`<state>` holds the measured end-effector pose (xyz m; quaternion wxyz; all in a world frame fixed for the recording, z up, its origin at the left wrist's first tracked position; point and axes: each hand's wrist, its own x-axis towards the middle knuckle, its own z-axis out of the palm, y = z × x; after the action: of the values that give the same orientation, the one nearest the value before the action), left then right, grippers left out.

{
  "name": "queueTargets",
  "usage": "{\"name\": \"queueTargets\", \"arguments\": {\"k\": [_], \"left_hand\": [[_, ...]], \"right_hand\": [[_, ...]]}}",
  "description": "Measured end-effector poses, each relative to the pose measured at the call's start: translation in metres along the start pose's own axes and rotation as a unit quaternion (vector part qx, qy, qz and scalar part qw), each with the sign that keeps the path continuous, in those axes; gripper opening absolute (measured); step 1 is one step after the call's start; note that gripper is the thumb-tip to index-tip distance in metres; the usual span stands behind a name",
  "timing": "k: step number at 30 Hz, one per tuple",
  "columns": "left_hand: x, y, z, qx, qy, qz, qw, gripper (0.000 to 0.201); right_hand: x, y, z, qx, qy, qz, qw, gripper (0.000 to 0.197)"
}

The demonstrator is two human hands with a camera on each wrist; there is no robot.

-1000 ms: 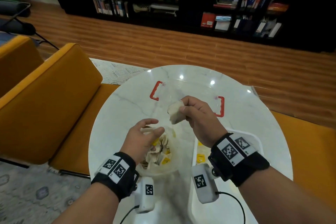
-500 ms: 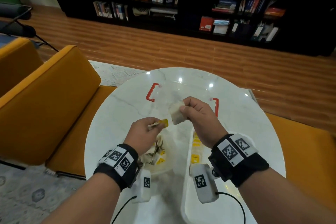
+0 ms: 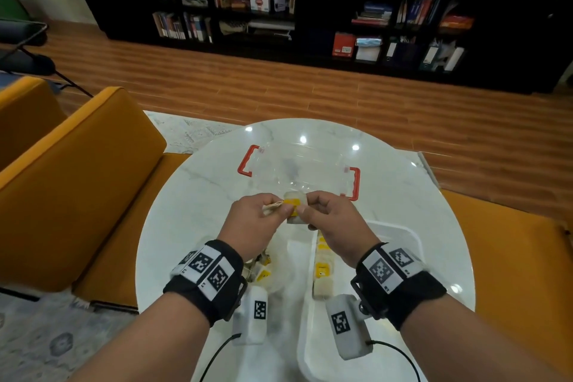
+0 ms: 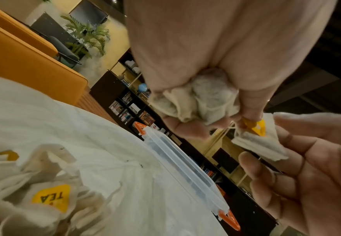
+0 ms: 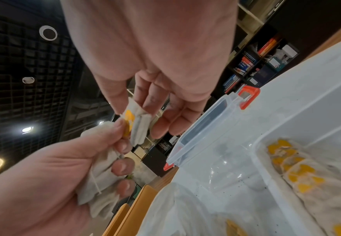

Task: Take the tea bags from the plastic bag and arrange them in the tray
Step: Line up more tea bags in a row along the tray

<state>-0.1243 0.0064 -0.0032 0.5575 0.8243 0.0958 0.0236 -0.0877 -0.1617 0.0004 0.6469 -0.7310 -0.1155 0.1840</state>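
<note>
Above the table my right hand (image 3: 305, 211) pinches one white tea bag (image 5: 139, 126) between thumb and fingers. My left hand (image 3: 283, 209) meets it, gripping a bunch of crumpled tea bags (image 4: 195, 103) in its palm and pinching the yellow tag (image 4: 254, 126) with its string. The clear plastic bag (image 4: 84, 127) lies under my left wrist with more tea bags (image 4: 50, 196) in it. The white tray (image 3: 403, 229) sits under my right wrist, with a row of yellow-tagged tea bags (image 5: 298, 172) along its left side.
A clear lid with red clips (image 3: 297, 164) lies on the round marble table (image 3: 192, 195) beyond my hands. Orange seats (image 3: 77, 195) flank the table on both sides. A dark bookshelf (image 3: 279, 15) stands across the wooden floor.
My left hand has lifted out of the plastic bag with tea bags and a yellow tag, and moved right to meet the right hand, which held its tea bag nearly still.
</note>
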Motion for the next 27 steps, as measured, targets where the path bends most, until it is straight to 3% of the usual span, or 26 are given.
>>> {"name": "queueTargets", "arguments": {"k": [6, 11, 14, 18, 21, 24, 27], "left_hand": [[-0.009, 0.002, 0.015, -0.031, -0.012, -0.026, 0.999, 0.011], [-0.016, -0.012, 0.038, 0.002, -0.055, -0.059, 0.997, 0.013], [-0.021, -0.031, 0.053, 0.069, -0.092, -0.1, 0.988, 0.014], [-0.028, -0.045, 0.071, 0.228, -0.136, -0.121, 0.956, 0.018], [-0.029, -0.048, 0.077, 0.26, -0.15, -0.13, 0.945, 0.024], [-0.029, -0.051, 0.079, 0.294, -0.154, -0.122, 0.935, 0.026], [-0.029, -0.054, 0.081, 0.305, -0.156, -0.121, 0.932, 0.027]], "right_hand": [[-0.008, 0.01, -0.012, -0.027, 0.011, 0.011, 1.0, 0.007], [-0.021, 0.031, -0.031, -0.18, 0.035, 0.062, 0.981, 0.01], [-0.033, 0.056, -0.043, -0.222, 0.011, 0.132, 0.966, 0.009], [-0.045, 0.082, -0.046, -0.268, -0.027, 0.203, 0.942, 0.006], [-0.05, 0.091, -0.046, -0.257, -0.09, 0.259, 0.927, 0.001], [-0.052, 0.1, -0.042, -0.296, -0.169, 0.296, 0.892, 0.01], [-0.048, 0.112, -0.033, -0.317, -0.159, 0.303, 0.885, 0.011]]}}
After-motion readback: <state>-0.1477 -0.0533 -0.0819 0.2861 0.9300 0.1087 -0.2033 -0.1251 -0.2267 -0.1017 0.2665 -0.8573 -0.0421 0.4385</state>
